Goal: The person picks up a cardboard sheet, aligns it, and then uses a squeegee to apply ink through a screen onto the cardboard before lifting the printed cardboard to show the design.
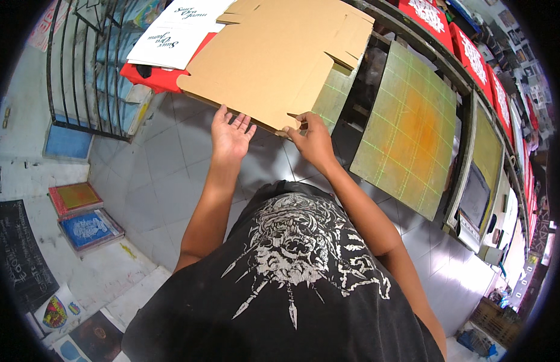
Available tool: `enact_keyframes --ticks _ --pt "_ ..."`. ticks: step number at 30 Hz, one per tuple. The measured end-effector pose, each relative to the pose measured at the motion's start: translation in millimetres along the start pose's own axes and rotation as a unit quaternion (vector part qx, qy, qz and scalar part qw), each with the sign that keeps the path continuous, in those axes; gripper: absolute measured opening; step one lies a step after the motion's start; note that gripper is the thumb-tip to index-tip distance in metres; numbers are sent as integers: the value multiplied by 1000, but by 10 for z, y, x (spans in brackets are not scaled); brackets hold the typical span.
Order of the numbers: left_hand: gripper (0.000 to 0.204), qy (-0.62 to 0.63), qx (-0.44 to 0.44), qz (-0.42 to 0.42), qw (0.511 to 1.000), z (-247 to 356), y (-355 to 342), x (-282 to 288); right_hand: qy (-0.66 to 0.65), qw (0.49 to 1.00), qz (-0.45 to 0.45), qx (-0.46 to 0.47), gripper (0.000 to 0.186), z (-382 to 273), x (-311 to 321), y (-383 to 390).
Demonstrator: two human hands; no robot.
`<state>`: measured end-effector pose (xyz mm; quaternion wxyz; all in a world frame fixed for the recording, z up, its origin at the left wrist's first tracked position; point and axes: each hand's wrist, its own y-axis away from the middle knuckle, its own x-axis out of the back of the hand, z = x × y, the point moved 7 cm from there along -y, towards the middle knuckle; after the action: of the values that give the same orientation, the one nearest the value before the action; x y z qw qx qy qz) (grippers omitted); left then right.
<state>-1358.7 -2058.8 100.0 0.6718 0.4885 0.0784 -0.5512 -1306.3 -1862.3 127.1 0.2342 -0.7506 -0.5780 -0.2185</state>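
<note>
We find the brown cardboard sheet straight ahead of the body, beyond both hands and across their reach; its near edge slants, the left end lying farther from us and the right-hand corner closer. The longer visible side seems to run away from that corner toward the upper right (the far end leaves the view, so we cannot be sure of the long axis).

Our left hand is palm up with fingers spread, the fingertips at the near edge, around its middle; whether they bear any weight we cannot tell. Our right hand is nearer the corner, thumb at its tip and fingers curled over the top face; we cannot tell whether they pinch it. The hands stand apart from each other; to the sheet's left lie white printed papers on red cloth; a green gridded board shows past its right edge.
</note>
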Motion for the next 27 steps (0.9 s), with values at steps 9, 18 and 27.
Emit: enact_keyframes --ticks 9,18,27 --pt "92 193 30 -100 976 418 -496 485 -345 933 59 -87 13 291 342 5" --pt "57 -263 163 -334 890 -360 158 -34 -280 929 205 -129 27 1357 2003 1750" --pt "40 -399 76 -323 855 -2129 566 -734 -253 860 386 -218 24 2275 2732 3181"
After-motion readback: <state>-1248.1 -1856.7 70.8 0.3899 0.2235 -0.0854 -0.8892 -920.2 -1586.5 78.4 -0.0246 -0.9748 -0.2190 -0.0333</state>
